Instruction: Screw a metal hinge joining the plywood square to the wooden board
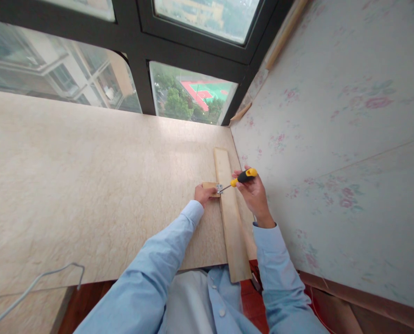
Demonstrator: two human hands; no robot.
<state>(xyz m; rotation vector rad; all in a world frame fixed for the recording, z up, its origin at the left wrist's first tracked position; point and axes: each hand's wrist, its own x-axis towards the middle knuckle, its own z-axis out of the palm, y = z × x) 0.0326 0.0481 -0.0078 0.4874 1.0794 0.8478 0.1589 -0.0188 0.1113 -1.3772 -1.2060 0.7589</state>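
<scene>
Okay, from my remote end I log 2 hands by the long board (232, 222). Right hand (254, 192), at its right side: fingers closed around the screwdriver (245, 176), shaft slanting left over the board. Left hand (202, 195), left of the board: clamped on the small wood block (209, 185) at its left edge. Metal hinge (219, 188) sits at that edge, tip at it; too small for me to tell screw contact. Left fingers cover part of the block; the thumb's underside is hidden.

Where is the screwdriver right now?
In the head view, right of centre: the right hand holds the screwdriver, its tip at the metal piece.
</scene>
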